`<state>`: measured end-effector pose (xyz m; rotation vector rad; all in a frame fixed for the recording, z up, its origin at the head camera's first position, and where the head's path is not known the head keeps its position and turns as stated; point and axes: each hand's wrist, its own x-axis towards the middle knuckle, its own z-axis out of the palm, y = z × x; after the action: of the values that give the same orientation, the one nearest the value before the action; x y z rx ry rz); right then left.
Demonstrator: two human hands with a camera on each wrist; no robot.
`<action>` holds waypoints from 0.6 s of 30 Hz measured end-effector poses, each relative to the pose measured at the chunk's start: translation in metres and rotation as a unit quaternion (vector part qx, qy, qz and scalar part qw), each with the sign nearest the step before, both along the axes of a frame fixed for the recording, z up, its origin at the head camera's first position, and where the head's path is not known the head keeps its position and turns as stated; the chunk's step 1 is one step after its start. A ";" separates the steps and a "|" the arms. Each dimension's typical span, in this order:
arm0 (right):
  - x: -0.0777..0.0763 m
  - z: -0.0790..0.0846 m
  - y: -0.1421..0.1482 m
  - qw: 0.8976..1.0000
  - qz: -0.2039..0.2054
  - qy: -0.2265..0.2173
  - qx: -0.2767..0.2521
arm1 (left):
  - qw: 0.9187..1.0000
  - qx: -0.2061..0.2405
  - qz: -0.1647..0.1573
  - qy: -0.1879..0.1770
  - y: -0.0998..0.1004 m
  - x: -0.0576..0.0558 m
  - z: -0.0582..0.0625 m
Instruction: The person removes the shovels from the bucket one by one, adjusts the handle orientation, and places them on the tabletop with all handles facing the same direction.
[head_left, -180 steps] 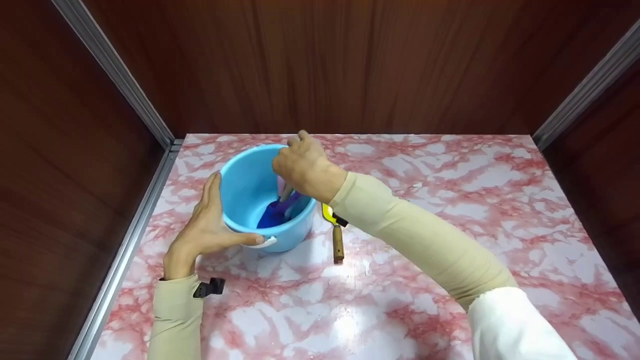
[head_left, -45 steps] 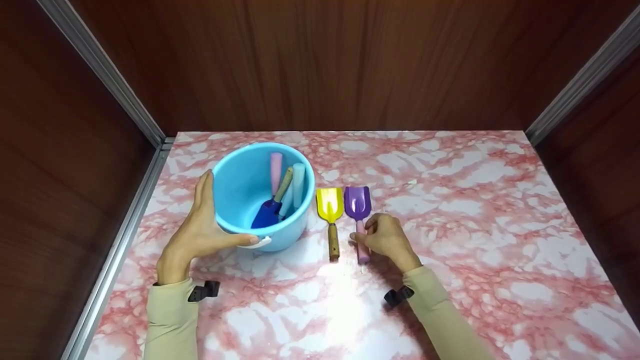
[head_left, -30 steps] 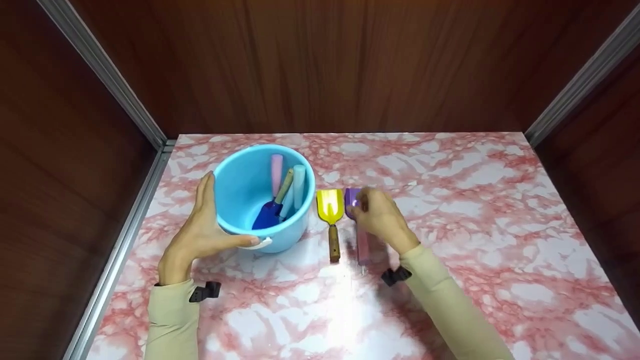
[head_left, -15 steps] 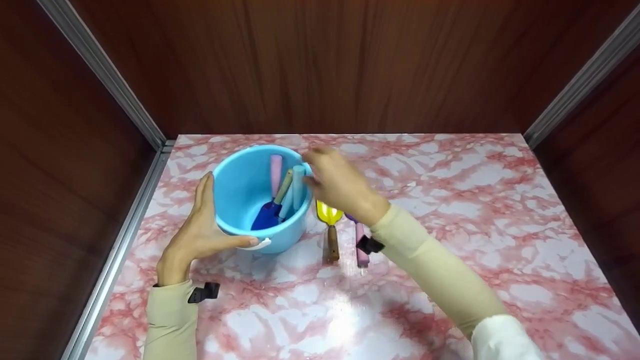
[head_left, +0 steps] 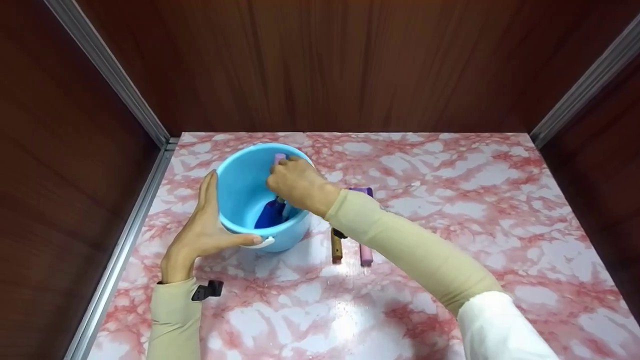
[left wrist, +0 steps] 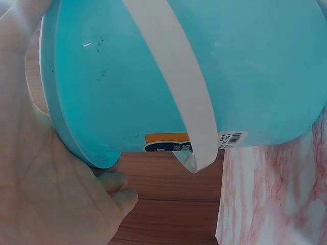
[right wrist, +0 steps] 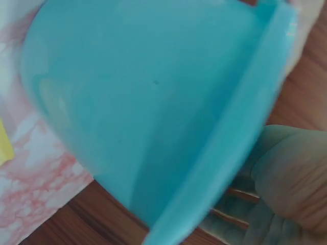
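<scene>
A light blue bucket (head_left: 242, 190) stands tilted toward me, left of centre. My left hand (head_left: 200, 225) holds its side, thumb by the white bail handle (left wrist: 191, 94) and fingers around the rim. My right hand (head_left: 297, 182) reaches into the bucket with curled fingers, over the handles of the hand shovels inside. A dark blue shovel blade (head_left: 270, 214) shows below it, and a pink handle (head_left: 279, 157) sticks up behind. The wooden and light blue handles are mostly covered by the hand; I cannot tell whether it grips one.
Right of the bucket, two hand shovels lie on the red-and-white marbled table (head_left: 475, 200): one with a wooden handle (head_left: 336, 250), one with a pink handle (head_left: 366, 255). My right forearm covers much of both. Dark wooden panels (head_left: 340, 65) enclose the back and sides.
My right hand has left the purple shovel, which stays on the table beside the yellow one, and moved left into the bucket over the handles. The left hand keeps its place.
</scene>
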<state>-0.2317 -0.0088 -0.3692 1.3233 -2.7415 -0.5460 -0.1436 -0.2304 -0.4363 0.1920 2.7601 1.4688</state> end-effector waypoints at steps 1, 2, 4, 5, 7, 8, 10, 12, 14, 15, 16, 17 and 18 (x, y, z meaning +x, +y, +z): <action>-0.001 -0.003 -0.003 1.000 0.000 -0.002 0.012 | 1.000 -0.003 0.001 -0.001 0.000 0.000 0.000; -0.003 -0.005 -0.006 1.000 0.000 -0.006 0.022 | 1.000 -0.007 0.003 -0.003 -0.001 0.001 0.000; -0.005 -0.010 -0.009 0.999 -0.002 -0.015 0.037 | 1.000 -0.012 0.005 -0.005 -0.001 0.001 0.001; -0.006 -0.012 -0.010 0.999 -0.002 -0.022 0.041 | 1.000 -0.013 0.007 -0.005 -0.001 0.001 0.001; -0.007 -0.015 -0.011 0.998 -0.003 -0.031 0.046 | 1.000 -0.012 0.006 -0.005 -0.001 0.000 0.002; -0.007 -0.016 -0.012 0.998 -0.002 -0.033 0.050 | 1.000 -0.011 0.007 -0.004 -0.001 0.000 0.002; -0.009 -0.019 -0.014 0.998 -0.003 -0.035 0.057 | 1.000 -0.008 0.005 -0.001 -0.001 -0.001 0.003; -0.009 -0.021 -0.017 0.997 -0.002 -0.034 0.069 | 1.000 -0.005 0.004 0.000 -0.001 -0.002 0.003; -0.010 -0.023 -0.020 0.996 -0.001 -0.034 0.080 | 1.000 -0.006 0.005 -0.002 -0.001 -0.001 0.003; -0.010 -0.025 -0.021 0.996 -0.001 -0.036 0.086 | 1.000 -0.006 0.005 -0.002 -0.001 -0.001 0.003; -0.010 -0.027 -0.022 0.995 -0.002 -0.036 0.093 | 1.000 -0.006 0.004 -0.003 -0.001 -0.001 0.002; -0.010 -0.028 -0.024 0.994 -0.003 -0.036 0.098 | 1.000 -0.007 0.004 -0.003 -0.001 0.000 0.002; -0.011 -0.031 -0.025 0.994 -0.004 -0.036 0.102 | 1.000 -0.007 0.003 -0.002 -0.001 0.000 0.001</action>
<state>-0.2423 -0.0334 -0.3998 1.3986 -2.8138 -0.8145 -0.1433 -0.2311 -0.4352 0.1797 2.7698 1.4483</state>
